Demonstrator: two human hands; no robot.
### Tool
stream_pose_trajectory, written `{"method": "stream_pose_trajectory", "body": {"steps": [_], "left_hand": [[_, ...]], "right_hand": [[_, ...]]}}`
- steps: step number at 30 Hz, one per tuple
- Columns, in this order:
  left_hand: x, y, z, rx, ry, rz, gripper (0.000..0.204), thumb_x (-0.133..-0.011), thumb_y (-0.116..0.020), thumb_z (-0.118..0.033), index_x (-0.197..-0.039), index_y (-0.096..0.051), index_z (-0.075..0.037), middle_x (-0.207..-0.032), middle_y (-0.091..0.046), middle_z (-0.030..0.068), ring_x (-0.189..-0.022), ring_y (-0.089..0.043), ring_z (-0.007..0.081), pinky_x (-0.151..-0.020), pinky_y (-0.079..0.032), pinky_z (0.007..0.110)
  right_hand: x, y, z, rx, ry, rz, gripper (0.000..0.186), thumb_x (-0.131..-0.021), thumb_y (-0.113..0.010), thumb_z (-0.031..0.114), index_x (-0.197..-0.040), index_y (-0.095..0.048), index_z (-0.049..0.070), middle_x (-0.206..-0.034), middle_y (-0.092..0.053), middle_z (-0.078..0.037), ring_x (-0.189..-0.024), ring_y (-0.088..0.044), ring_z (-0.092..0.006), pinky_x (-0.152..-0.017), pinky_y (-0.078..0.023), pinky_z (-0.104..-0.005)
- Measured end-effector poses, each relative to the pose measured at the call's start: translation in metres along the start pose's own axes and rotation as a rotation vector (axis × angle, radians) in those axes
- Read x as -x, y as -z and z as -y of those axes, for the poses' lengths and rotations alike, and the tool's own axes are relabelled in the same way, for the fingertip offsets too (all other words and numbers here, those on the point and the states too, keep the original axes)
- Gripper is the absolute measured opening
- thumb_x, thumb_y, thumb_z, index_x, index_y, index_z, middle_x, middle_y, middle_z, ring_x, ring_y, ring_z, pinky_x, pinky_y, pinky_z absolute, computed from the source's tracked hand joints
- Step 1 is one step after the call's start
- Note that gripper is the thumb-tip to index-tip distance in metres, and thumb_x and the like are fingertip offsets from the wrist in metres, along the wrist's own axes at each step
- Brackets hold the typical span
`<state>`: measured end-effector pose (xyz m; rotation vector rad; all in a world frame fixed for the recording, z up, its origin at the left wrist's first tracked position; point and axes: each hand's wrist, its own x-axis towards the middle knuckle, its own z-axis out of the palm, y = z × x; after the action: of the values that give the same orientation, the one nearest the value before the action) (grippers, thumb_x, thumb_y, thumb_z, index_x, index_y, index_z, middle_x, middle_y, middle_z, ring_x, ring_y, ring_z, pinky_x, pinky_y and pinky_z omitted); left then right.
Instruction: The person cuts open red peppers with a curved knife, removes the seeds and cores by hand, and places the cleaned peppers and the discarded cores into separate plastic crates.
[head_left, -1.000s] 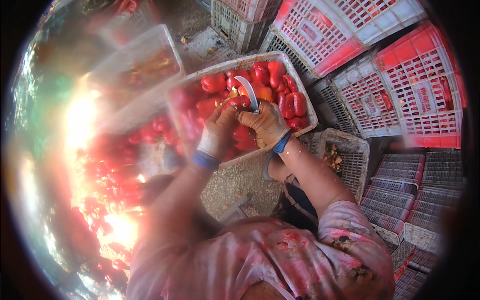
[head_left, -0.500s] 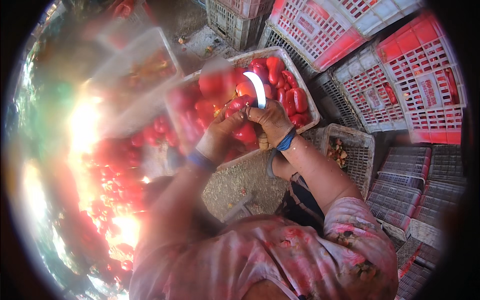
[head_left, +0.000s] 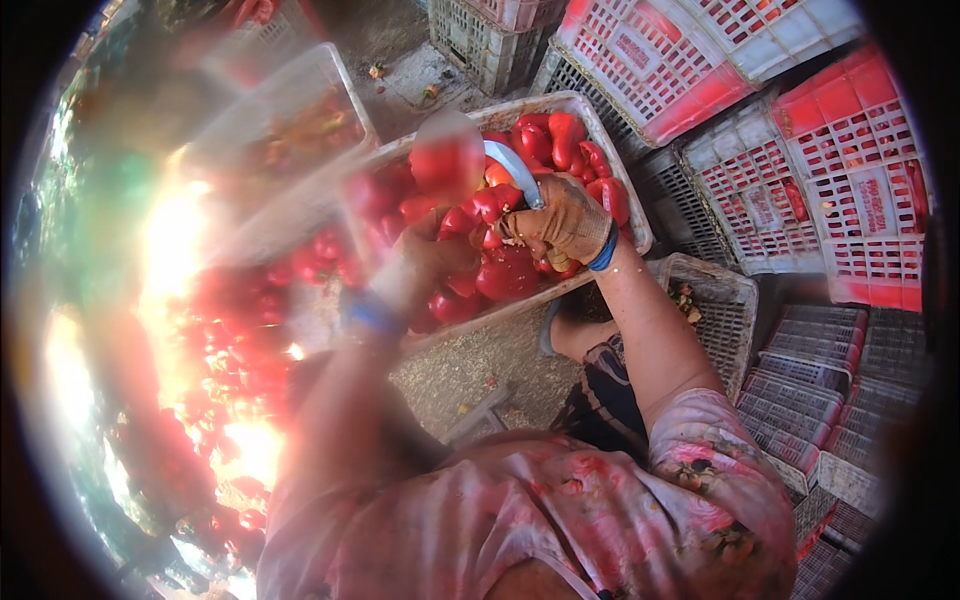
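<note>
My right hand [head_left: 567,222], soiled and with a blue band at the wrist, is closed around a knife with a pale, hooked blade [head_left: 513,168]. The blade curves up and left above the peppers. Beside it my left hand [head_left: 425,258], partly blurred, has its fingers bent round a red pepper [head_left: 457,222]; its grip is partly hidden. Both hands are over a pale crate [head_left: 640,222] full of glossy red peppers [head_left: 507,275]. Small pale bits stick to my right fingers and forearm.
A small crate [head_left: 735,310] with scraps stands right of my knee. Stacked white-and-red crates [head_left: 690,95] of peppers rise at the far right, with grey crates [head_left: 795,400] nearer. Another blurred crate [head_left: 345,75] stands far left. Loose red peppers [head_left: 230,370] lie in glare at left.
My hands have moved apart: the left down and left, the right slightly right. The knife blade has tilted and shifted a little, and more peppers show between the hands.
</note>
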<state>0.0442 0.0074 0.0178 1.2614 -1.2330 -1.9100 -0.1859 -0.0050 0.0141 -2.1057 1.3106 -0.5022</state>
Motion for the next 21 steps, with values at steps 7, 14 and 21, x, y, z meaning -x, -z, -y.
{"method": "stream_pose_trajectory", "body": {"steps": [7,14,21], "left_hand": [[-0.006,-0.001,0.001,0.026,0.000,-0.143,0.039,-0.077,-0.063,-0.017,-0.114,-0.057,-0.005,-0.086,-0.064,0.0036,-0.069,-0.059,0.0113,-0.053,-0.047,0.027],[-0.015,-0.050,0.002,0.006,0.050,-0.187,0.040,-0.077,-0.068,-0.019,-0.114,-0.061,-0.006,-0.071,-0.062,0.0011,-0.053,-0.055,0.0088,-0.045,-0.043,0.024],[-0.056,-0.054,0.066,-0.690,-0.564,-0.206,0.062,-0.075,-0.072,-0.022,-0.131,-0.051,-0.005,-0.097,-0.064,0.0110,-0.075,-0.062,0.0158,-0.061,-0.050,0.030]], "right_hand": [[0.001,-0.013,0.018,0.219,0.001,-0.266,0.041,-0.074,-0.069,0.031,-0.106,-0.062,0.006,-0.081,-0.065,-0.014,-0.078,-0.065,-0.0295,-0.071,-0.051,-0.0387],[0.003,-0.004,-0.044,0.164,-0.041,-0.732,0.027,-0.077,-0.067,0.023,-0.093,-0.066,0.001,-0.069,-0.064,-0.010,-0.060,-0.062,-0.0229,-0.056,-0.050,-0.0357],[0.024,0.041,-0.079,-0.364,-0.222,-0.836,0.018,-0.083,-0.064,0.023,-0.081,-0.059,0.005,-0.060,-0.050,-0.003,-0.047,-0.048,-0.0141,-0.044,-0.045,-0.0313]]}}
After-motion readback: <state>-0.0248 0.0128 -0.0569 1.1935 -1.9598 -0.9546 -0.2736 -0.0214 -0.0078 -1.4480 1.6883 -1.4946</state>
